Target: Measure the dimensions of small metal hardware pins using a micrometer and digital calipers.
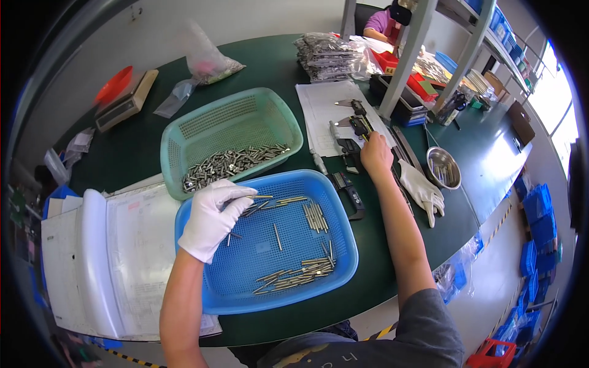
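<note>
My left hand [211, 214], in a white glove, is closed with a thin metal pin [262, 197] pinched between thumb and fingers. It hangs over the left side of a blue mesh basket [351, 257]. Several loose groups of metal pins [300, 276] lie in that basket, with one lone pin [278, 237] near its middle. My bare right hand [377, 154] is closed on a black caliper [362, 126] beside a sheet of paper [316, 101]. Other measuring tools lie close by, among them a micrometer [348, 193] with a dark frame. The right fingertips are partly hidden.
Behind the blue basket stands a green basket [279, 116] holding many short metal parts [224, 165]. A white glove [420, 187] and a metal bowl [453, 161] lie at right. Papers [141, 257] spread left; a scale [132, 101] stands far left. Another person [380, 24] sits beyond the shelf posts.
</note>
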`<state>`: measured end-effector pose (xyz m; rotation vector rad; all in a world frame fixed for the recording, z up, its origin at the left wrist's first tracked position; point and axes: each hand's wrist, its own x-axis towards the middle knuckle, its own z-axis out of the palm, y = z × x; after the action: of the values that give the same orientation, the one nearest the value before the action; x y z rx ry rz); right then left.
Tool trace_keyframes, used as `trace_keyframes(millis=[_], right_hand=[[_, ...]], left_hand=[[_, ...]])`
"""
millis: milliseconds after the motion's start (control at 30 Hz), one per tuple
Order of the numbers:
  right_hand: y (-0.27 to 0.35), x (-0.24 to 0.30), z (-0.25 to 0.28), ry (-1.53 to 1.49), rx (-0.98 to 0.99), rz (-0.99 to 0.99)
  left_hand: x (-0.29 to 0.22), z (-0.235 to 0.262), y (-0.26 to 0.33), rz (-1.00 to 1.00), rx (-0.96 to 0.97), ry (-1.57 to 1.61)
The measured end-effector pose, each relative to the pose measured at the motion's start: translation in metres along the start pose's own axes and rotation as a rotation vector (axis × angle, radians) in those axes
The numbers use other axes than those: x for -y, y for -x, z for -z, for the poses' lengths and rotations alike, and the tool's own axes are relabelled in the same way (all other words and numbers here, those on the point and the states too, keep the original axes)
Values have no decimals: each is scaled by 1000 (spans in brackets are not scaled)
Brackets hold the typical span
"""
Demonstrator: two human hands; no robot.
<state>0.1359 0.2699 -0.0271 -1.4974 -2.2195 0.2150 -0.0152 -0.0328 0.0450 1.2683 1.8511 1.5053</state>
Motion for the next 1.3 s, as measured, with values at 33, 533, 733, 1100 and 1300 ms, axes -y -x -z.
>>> trace_keyframes(millis=[33, 533, 733, 1100, 1300], right_hand=[[0, 2, -3, 30, -2, -7], [5, 7, 7, 98, 6, 170], [-2, 5, 15, 52, 251, 241], [13, 34, 24, -59, 77, 519], [21, 50, 28, 37, 135, 313]], left_hand=[[0, 1, 0, 7, -23, -2], [10, 21, -2, 195, -160, 709], [6, 19, -6, 179, -162, 675], [8, 24, -4, 158, -191, 701], [10, 20, -4, 222, -166, 658]])
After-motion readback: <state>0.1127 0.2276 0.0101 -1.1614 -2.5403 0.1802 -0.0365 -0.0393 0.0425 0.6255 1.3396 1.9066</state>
